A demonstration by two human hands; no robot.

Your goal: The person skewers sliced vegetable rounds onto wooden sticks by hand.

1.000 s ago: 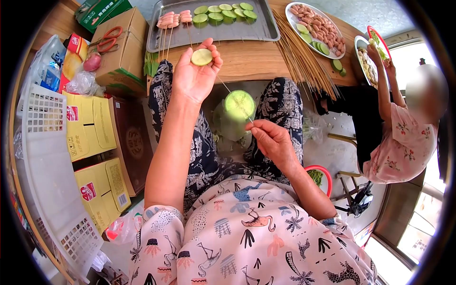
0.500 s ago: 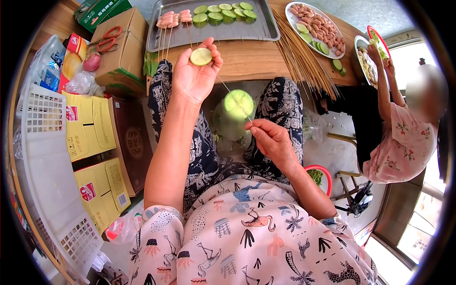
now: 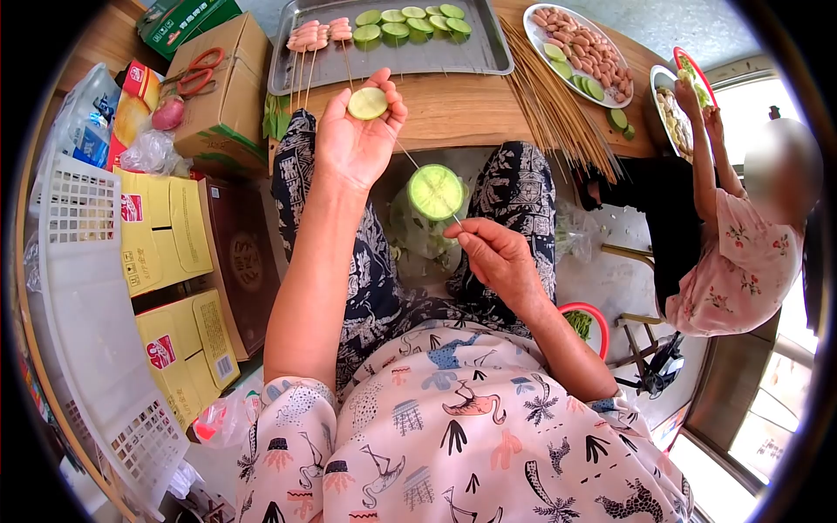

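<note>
My left hand [image 3: 360, 139] is palm up above my lap, with a round pale-green vegetable slice [image 3: 367, 103] held on its curled fingers. Between the fingertips and thumb of my right hand [image 3: 497, 257] is the lower end of a thin bamboo skewer [image 3: 406, 152]. A larger green vegetable slice [image 3: 436, 192] is threaded on this skewer, just beyond the right fingers. The skewer's far end points up towards my left hand; I cannot tell whether it touches it. On the metal tray [image 3: 305, 80] ahead lie skewered small sausages [image 3: 309, 36] and rows of skewered green slices [image 3: 425, 25].
Loose bamboo skewers [image 3: 558, 105] cover the table's right side, beside an oval plate [image 3: 534, 10] of sausages and green slices. Cardboard boxes [image 3: 214, 87] and a white plastic basket [image 3: 83, 296] stand left. A co-worker [image 3: 741, 244] sits right, hands raised over greens.
The threaded slice and my right hand have shifted slightly to the left, and the slice now looks sharper. My left hand has barely moved and still has its slice.
</note>
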